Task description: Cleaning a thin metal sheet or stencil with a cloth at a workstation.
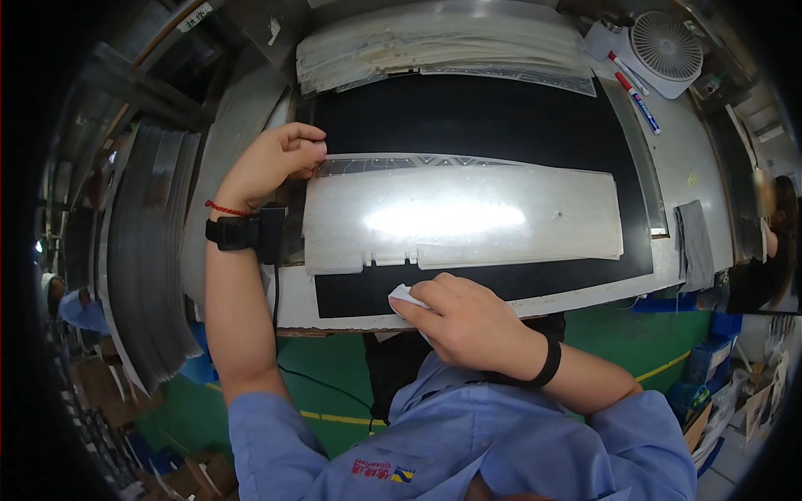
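Note:
A small stack of thin, shiny silver-white sheets point(468, 213) lies on a black mat, with small notches along its near edge. Behind its far edge shows a strip of a clear sheet with a dark line pattern point(376, 165). My left hand point(280, 159) is closed at the left corner of that patterned sheet, thumb and fingers pinched on it. My right hand point(468, 321) rests near the mat's front edge, closed on a folded white cloth point(403, 294) and apart from the sheets.
The black mat point(451, 113) covers the table. A larger pile of similar sheets point(443, 42) lies at the back. Markers point(639, 104) and a white fan point(666, 46) are at the back right, a grey cloth point(693, 246) at the right. A tall stack of grey sheets point(154, 250) stands at the left.

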`<state>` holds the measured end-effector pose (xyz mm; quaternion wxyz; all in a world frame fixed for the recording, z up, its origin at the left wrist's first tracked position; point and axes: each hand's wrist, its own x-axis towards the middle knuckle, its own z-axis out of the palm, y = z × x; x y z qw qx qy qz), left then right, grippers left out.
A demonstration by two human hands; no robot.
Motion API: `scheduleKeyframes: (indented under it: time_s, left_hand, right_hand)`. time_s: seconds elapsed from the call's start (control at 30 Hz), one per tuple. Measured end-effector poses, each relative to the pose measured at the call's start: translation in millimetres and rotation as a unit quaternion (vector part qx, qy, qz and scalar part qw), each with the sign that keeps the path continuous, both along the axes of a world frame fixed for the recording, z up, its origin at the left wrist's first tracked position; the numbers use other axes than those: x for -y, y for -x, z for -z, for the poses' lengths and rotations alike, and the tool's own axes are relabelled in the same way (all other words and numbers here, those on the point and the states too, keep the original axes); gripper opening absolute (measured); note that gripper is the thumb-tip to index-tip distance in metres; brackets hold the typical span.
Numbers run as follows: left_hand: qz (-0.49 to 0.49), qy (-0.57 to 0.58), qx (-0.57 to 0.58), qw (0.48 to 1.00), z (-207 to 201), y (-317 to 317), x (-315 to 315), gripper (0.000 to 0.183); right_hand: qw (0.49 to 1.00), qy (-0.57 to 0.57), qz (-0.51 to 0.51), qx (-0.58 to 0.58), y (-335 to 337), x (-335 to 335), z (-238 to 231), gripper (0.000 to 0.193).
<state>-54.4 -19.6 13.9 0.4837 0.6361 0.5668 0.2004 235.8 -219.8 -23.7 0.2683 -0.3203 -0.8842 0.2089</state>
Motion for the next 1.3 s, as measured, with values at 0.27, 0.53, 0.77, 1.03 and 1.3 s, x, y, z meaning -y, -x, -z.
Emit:
scheduleKeyframes:
  time_s: [0.27,0.53,0.77,1.03,1.3]
  left_hand:
    - [-0.063,0.020,0.082,0.994,-13.4,-12.6,13.9,0.047]
    - [0.094,0.108,0.075,0.987,-3.0,6.4,-4.3,0.026]
    - [0.073,0.040,0.105,0.991,5.9,9.9,-6.0,0.023]
    - [0.066,0.033,0.092,0.993,3.6,5.5,-2.5,0.024]
    - [0.066,0.020,0.135,0.988,14.5,13.4,-8.7,0.022]
  right_hand:
    - [1.000,0.003,0.002,0.002,-1.5,0.3,-0.3,0.055]
    - [1.000,0.006,0.000,0.004,-1.5,0.3,-0.7,0.056]
    - [1.000,0.001,0.003,-0.024,-1.5,0.0,1.7,0.050]
    - [0.999,0.026,0.017,-0.043,-0.2,1.5,-2.1,0.042]
    - [0.999,-0.002,0.047,-0.021,-5.4,3.3,1.7,0.033]
